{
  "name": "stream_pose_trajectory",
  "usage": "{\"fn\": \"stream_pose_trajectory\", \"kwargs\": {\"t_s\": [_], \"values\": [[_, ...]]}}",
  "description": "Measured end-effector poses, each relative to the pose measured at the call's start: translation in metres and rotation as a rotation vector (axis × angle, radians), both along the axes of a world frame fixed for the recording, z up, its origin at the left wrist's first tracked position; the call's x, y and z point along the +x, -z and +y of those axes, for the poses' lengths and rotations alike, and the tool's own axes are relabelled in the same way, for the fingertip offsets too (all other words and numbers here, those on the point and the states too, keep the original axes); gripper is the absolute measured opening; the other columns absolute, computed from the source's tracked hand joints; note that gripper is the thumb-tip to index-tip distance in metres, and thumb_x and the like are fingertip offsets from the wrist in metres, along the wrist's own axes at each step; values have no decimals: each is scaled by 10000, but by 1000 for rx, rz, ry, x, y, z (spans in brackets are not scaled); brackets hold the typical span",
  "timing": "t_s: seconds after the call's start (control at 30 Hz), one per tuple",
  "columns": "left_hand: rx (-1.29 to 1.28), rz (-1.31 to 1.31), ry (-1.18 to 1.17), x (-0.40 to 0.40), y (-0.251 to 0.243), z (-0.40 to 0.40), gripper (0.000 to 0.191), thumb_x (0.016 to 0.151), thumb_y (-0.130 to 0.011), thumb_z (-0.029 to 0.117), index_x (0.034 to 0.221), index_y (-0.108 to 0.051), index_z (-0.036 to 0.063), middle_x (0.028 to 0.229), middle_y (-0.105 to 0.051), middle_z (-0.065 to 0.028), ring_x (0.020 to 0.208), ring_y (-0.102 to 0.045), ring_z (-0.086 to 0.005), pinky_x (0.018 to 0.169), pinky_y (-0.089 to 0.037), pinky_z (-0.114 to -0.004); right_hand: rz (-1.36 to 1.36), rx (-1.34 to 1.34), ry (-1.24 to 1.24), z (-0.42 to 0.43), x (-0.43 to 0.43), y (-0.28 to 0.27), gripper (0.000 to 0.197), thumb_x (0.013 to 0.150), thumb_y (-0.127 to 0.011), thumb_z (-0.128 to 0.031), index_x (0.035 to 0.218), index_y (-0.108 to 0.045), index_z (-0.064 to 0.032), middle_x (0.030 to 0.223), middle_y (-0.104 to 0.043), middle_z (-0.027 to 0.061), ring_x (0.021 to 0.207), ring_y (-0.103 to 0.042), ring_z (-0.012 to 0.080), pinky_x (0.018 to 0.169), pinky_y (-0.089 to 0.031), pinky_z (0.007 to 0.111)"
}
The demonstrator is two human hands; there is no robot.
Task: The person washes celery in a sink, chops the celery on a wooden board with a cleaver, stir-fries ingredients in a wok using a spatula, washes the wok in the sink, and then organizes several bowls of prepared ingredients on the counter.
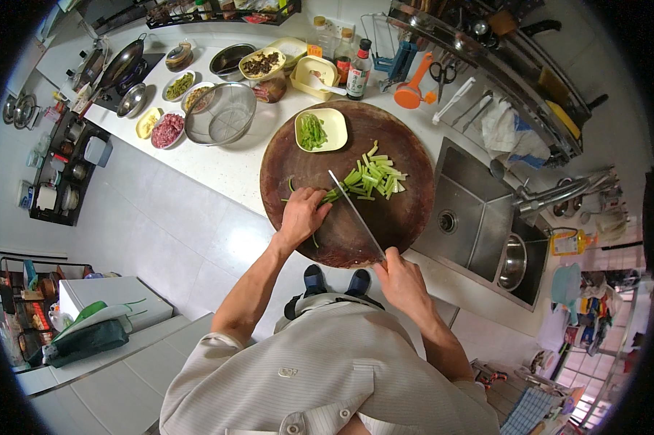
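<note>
On a round dark wooden chopping board (327, 239), my left hand (305, 213) holds a bunch of thin green stalks (331, 196). My right hand (403, 276) grips a kitchen knife (359, 216), whose narrow blade slants up and left across the board, its far part beside the stalks and close to my left fingers. Right of the blade lies a pile of cut pale green stalk pieces (380, 175). At the board's far side a cream square dish (335, 130) contains chopped green pieces (311, 132). A few loose thin stems lie around my left hand.
The sink (457, 185) adjoins the board on the right. A mesh strainer (221, 115), a bowl of raw cut meat (168, 129) and several other bowls stand to the left. Sauce bottles (358, 70) and a cream container (315, 76) are behind the board. An orange strainer (408, 95) hangs behind.
</note>
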State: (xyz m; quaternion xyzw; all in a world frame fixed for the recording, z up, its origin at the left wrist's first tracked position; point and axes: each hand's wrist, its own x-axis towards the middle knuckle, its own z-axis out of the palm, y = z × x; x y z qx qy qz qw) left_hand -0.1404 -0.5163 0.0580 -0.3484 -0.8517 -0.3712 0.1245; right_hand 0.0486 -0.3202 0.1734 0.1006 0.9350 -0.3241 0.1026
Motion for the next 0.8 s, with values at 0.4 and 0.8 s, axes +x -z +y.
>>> {"fn": "stream_pose_trajectory", "kwargs": {"t_s": [0.4,0.8], "values": [[-26,7,63,-3,15,6,137,802,-649,31,938,-669,33,839,-596,-130,844,-560,-331,754,-484,-430,-110,96,-139,-8,-16,-2,230,972,-514,-164,939,-449,54,777,-638,332,769,-641,512,679,-501,571],[-7,-27,-63,-11,15,31,165,822,-663,25,985,-684,38,874,-645,-170,829,-602,-373,733,-505,-446,3,9,51,3,-10,14,246,945,-609,-184,932,-463,13,825,-656,254,770,-652,466,666,-513,527]]}}
